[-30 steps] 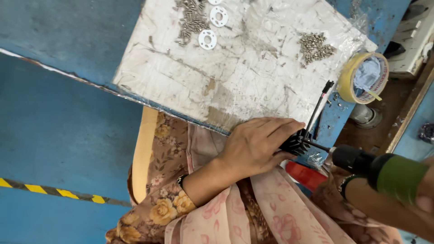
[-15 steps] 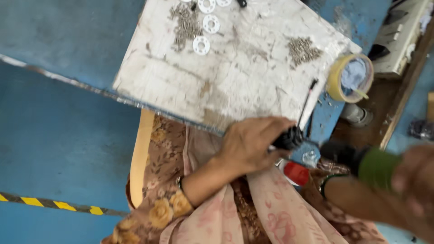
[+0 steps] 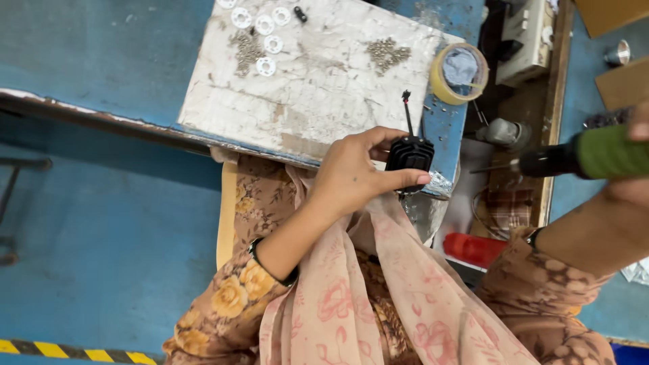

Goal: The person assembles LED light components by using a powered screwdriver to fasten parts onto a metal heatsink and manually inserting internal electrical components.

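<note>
- L hand [image 3: 351, 177]: fingers pinching black finned heat sink [image 3: 410, 155] at table edge, 6 o'clock of tape roll [image 3: 459, 73].
- R hand [image 3: 632, 162]: wrapped round green-handled screwdriver [image 3: 574, 157], 3 o'clock of sink, apart.
- Screw piles, white washers [image 3: 265, 66] on white board [image 3: 311, 81], 11 o'clock.

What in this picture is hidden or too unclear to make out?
Head view only:
- Right hand: mostly cut off by the right edge; its grip on the green-handled screwdriver is unclear.
- Black finned part: its underside is hidden by the left hand.
- Small metal pieces on the white board: too small to identify.
- Red object: partly covered by the scarf.
</note>
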